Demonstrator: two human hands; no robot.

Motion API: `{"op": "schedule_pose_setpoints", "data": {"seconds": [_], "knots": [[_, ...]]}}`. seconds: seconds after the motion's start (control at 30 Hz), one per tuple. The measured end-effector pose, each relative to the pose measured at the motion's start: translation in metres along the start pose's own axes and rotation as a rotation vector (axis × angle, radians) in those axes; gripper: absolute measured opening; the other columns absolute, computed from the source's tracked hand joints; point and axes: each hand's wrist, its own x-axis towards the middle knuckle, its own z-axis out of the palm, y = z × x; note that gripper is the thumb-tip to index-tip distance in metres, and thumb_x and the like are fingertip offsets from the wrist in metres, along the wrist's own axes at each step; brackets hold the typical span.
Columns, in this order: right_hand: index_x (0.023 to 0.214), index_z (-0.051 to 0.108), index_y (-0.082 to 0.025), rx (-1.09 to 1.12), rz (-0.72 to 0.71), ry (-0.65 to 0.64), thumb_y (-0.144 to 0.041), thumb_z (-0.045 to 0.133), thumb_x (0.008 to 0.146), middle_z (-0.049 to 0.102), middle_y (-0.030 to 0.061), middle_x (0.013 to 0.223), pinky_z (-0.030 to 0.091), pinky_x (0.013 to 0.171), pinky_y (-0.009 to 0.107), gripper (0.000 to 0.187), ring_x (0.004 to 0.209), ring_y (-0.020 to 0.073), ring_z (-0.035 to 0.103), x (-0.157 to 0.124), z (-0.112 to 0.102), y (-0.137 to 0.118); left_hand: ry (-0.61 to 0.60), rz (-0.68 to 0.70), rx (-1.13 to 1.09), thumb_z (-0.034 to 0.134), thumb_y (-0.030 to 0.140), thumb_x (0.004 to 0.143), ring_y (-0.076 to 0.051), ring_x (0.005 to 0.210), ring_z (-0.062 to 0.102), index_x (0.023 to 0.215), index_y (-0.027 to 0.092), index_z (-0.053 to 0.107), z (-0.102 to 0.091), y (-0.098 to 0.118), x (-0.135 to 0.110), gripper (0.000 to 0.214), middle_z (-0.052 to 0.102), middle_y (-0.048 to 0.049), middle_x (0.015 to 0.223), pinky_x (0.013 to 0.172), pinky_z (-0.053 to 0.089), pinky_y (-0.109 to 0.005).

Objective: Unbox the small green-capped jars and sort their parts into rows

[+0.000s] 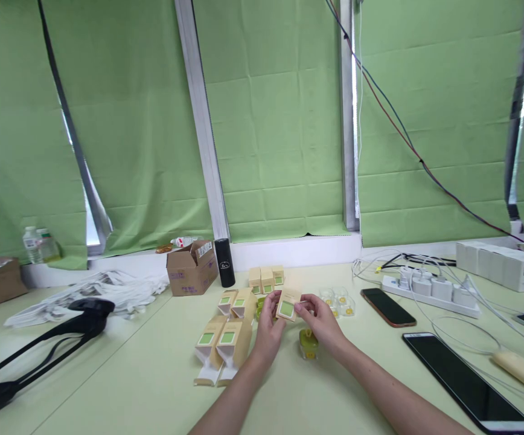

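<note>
Between my two hands is a small tan carton (288,306) with a green label, tilted towards me. My left hand (270,326) grips its left side, and my right hand (323,321) pinches its right edge, thumb on the front. Just below my right hand stands a small clear jar (308,344) with green and yellow in it. To the left of my hands, several like cartons (235,338) lie with their near flaps open. Behind them, closed cartons (266,279) stand upright. Clear cups with yellow spots (337,300) sit beyond my right hand. Something green is partly hidden behind my left hand.
A phone (389,307), a larger tablet-like device (468,382), a power strip (431,293) and loose cables lie on the right. At the back are a cardboard box (192,272) and a black cylinder (224,263). White cloth (94,293) and a black headset-like frame (63,338) lie left.
</note>
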Motion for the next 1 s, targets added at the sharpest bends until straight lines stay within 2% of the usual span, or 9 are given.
{"op": "schedule_pose_setpoints", "data": {"seconds": [0.2,0.43,0.5,0.6,0.73,1.0], "knots": [[0.101,0.069,-0.019,0.013,0.002,0.000,-0.068,0.078,0.071,0.079,0.0120,0.091,0.052,0.082,0.041,0.058,0.088,0.0306,0.072,0.000,0.001,-0.001,-0.010,0.000,0.001,0.071,0.026,0.078,-0.029,0.123,0.060,0.128,0.022,0.053,0.000,0.001,0.000,0.052,0.065,-0.0115,0.129,0.105,0.046,-0.041],[0.095,0.070,-0.020,0.055,0.063,0.023,-0.074,0.074,0.071,0.079,0.0111,0.091,0.053,0.084,0.041,0.059,0.092,0.0322,0.072,0.003,-0.001,-0.003,-0.009,0.010,0.029,0.065,0.011,0.069,-0.030,0.131,0.054,0.129,0.024,0.055,-0.004,-0.008,-0.002,0.062,0.063,-0.0098,0.135,0.106,0.043,-0.040],[0.096,0.070,-0.020,0.054,0.067,0.024,-0.073,0.077,0.069,0.079,0.0109,0.089,0.053,0.083,0.041,0.060,0.091,0.0320,0.072,0.003,-0.002,-0.003,-0.028,0.020,0.044,0.067,0.014,0.072,-0.031,0.131,0.054,0.133,0.024,0.054,-0.005,-0.008,-0.002,0.063,0.062,-0.0105,0.138,0.105,0.043,-0.040],[0.094,0.070,-0.019,0.067,0.064,0.031,-0.074,0.075,0.069,0.078,0.0112,0.088,0.053,0.084,0.041,0.060,0.089,0.0311,0.071,0.003,-0.002,-0.005,-0.050,0.040,0.069,0.072,0.030,0.081,-0.032,0.128,0.057,0.136,0.022,0.052,-0.003,-0.006,-0.002,0.059,0.062,-0.0130,0.137,0.103,0.045,-0.041],[0.091,0.070,-0.019,0.076,0.071,0.027,-0.077,0.074,0.068,0.078,0.0113,0.087,0.053,0.084,0.041,0.062,0.088,0.0305,0.072,0.001,-0.001,-0.010,-0.021,0.043,0.083,0.073,0.046,0.087,-0.031,0.129,0.057,0.134,0.022,0.054,0.001,-0.003,-0.001,0.056,0.062,-0.0145,0.136,0.107,0.045,-0.042],[0.092,0.070,-0.019,0.091,0.096,0.041,-0.075,0.077,0.067,0.078,0.0103,0.084,0.053,0.084,0.041,0.061,0.088,0.0308,0.072,0.001,-0.001,-0.010,-0.028,0.012,0.015,0.079,0.045,0.082,-0.032,0.135,0.054,0.134,0.022,0.056,0.001,-0.002,-0.002,0.061,0.060,-0.0151,0.142,0.113,0.042,-0.044]]}}
